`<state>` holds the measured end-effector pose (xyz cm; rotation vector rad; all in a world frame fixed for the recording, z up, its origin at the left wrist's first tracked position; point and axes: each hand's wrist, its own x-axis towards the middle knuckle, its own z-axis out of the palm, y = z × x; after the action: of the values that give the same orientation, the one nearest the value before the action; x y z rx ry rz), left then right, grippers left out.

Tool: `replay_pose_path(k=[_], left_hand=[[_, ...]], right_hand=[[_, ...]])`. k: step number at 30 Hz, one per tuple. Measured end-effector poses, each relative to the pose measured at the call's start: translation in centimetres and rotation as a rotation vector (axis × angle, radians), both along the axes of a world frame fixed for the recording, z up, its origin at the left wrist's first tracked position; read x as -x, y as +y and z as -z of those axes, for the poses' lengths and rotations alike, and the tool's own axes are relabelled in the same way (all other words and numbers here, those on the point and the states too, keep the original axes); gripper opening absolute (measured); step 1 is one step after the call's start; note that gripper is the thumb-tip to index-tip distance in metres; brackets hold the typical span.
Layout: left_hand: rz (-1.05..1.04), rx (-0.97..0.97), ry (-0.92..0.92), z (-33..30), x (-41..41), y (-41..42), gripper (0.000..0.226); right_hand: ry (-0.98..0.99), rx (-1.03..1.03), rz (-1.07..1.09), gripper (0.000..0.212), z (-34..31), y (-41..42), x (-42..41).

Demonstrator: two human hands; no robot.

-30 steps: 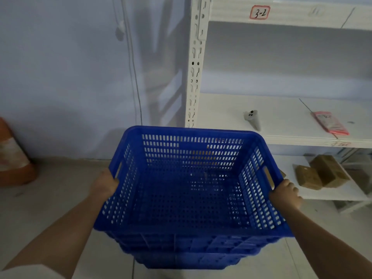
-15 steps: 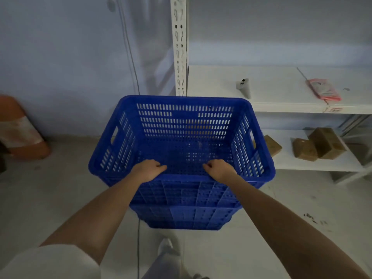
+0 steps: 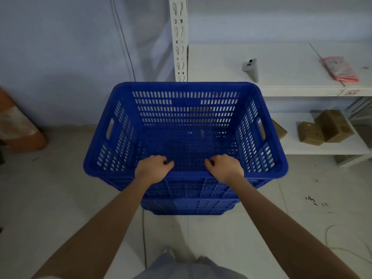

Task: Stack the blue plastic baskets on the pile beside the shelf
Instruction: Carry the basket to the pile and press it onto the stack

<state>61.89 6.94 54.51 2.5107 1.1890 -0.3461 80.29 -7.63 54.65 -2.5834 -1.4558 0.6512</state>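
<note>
top basket: blue slotted plastic basket [image 3: 185, 125], open side up, empty inside; nested on the pile, level, cut-out handles on both short sides
pile: stack of matching blue plastic baskets [image 3: 189, 204] under it on the pale tiled floor [image 3: 60, 198]; at least 2 lower rims visible, exact count unclear
position: pile sits just beside the white slotted metal shelf post [image 3: 179, 39], in front of the wall
left hand [image 3: 153, 167]: grip closed over the near rim of the top basket, fingers curled inside, left of centre
right hand [image 3: 224, 167]: grip closed over the same near rim, right of centre; the 2 hands apart, bare forearms reaching in from below
shelf: white metal shelf unit [image 3: 281, 63] to the right; upper board carries a grey cone-shaped object [image 3: 251, 69] and a pink flat plastic packet [image 3: 340, 68]
lower board: 3 brown cardboard boxes [image 3: 326, 131]; 1 partly hidden behind the basket
left edge: orange and white cone-like object [image 3: 18, 125] on the floor by the wall, blurred
wall: thin cable [image 3: 124, 43] running down it
</note>
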Motion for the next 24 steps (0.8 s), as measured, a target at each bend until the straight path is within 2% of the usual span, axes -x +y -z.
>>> replay_pose_path(k=[7,15,24], left_hand=[[-0.01,-0.117,-0.097,0.7,-0.4,0.6,0.048],[-0.017,-0.087,-0.076,-0.1,0.2,-0.6,0.054],[0.02,-0.033,-0.052,-0.4,0.5,-1.2,0.066]], right_hand=[[-0.07,-0.034,0.021,0.051,0.6,0.7,-0.6],[-0.067,-0.125,0.016,0.047,-0.3,-0.8,0.7],[-0.014,-0.067,0.071,0.046,-0.5,-1.8,0.6]])
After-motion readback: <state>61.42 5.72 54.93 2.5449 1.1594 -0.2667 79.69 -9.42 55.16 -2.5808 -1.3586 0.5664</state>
